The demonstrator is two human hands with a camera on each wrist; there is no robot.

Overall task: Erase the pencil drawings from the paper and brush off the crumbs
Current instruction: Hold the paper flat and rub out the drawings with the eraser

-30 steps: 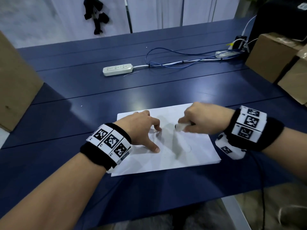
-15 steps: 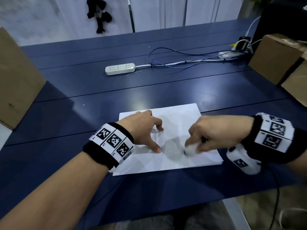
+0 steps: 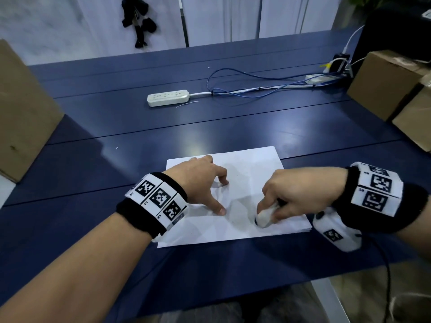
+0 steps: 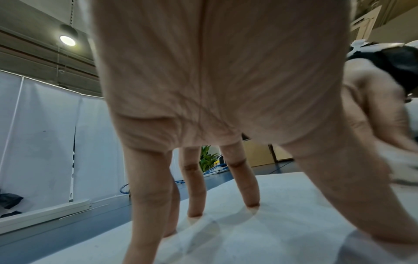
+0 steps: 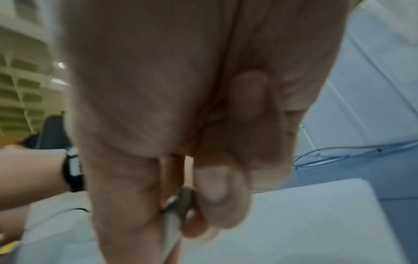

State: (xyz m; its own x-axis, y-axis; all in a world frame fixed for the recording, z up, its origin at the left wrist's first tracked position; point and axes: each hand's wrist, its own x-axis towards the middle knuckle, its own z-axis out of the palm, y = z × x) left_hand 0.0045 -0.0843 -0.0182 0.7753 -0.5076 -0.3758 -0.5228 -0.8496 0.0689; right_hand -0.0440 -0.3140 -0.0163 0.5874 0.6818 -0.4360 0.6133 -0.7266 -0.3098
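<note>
A white sheet of paper (image 3: 254, 164) lies on the dark blue table (image 3: 210, 127) in front of me. My left hand (image 3: 205, 183) stands on the sheet with spread, straight fingers (image 4: 248, 187) and the thumb pressing it down. My right hand (image 3: 291, 197) pinches a white eraser (image 3: 264, 217) between thumb and fingers, its tip down on the paper near the sheet's near right part. In the right wrist view the eraser (image 5: 174, 225) shows blurred between the fingertips. Grey smudging shows on the paper beside the eraser; any pencil lines are too faint to make out.
A white power strip (image 3: 168, 97) with blue cables (image 3: 256, 82) lies further back on the table. Cardboard boxes stand at the left (image 3: 21, 113) and at the right (image 3: 391, 89). The table's near edge runs just below my forearms.
My right hand has carried the eraser from the middle of the sheet toward me, down to the near right part. The left hand has stayed pressed in place.
</note>
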